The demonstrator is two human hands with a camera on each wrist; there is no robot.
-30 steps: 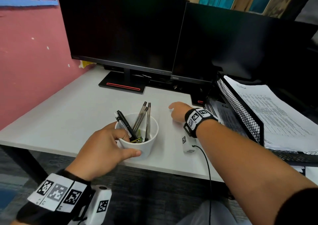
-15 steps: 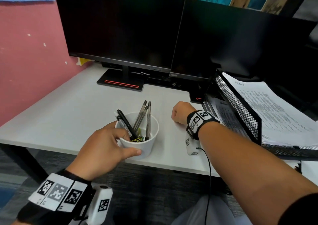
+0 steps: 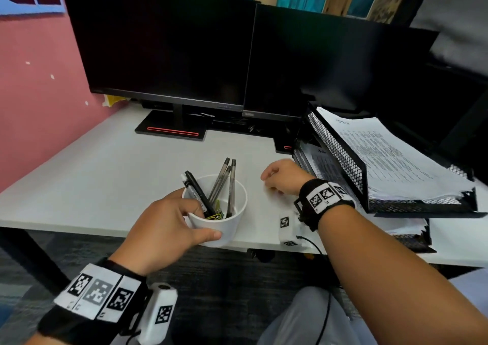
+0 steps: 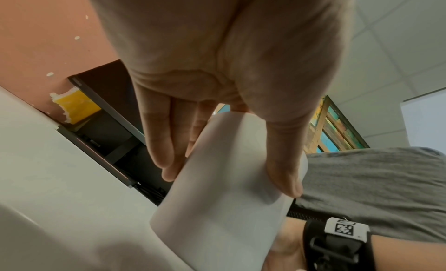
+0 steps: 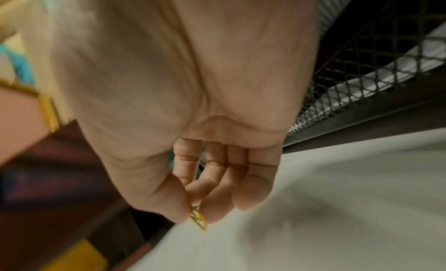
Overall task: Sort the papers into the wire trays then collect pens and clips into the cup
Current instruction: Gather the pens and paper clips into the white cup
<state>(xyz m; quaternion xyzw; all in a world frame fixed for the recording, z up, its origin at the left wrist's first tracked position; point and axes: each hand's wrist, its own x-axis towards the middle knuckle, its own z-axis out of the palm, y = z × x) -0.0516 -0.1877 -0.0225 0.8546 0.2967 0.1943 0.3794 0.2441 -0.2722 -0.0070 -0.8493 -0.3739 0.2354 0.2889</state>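
Note:
A white cup (image 3: pixel 224 226) stands near the desk's front edge, holding several pens (image 3: pixel 221 181) and some yellow-green paper clips (image 3: pixel 215 214). My left hand (image 3: pixel 169 228) grips the cup, thumb on its near wall and fingers round its left side; in the left wrist view the cup (image 4: pixel 224 198) sits between thumb and fingers. To the right of the cup, my right hand (image 3: pixel 282 175) is just above the desk with fingers curled. In the right wrist view its thumb and forefinger pinch a yellow paper clip (image 5: pixel 198 219). Printed papers (image 3: pixel 383 157) lie in the black wire trays (image 3: pixel 340 157).
Two dark monitors (image 3: pixel 169 49) stand along the back of the white desk (image 3: pixel 105 165), with a pink wall on the left. The stacked wire trays fill the desk's right side, right beside my right wrist. A cable hangs off the front edge.
My right hand has drawn back from the desk spot toward me with fingers curled, now pinching a yellow clip. My left hand keeps gripping the cup.

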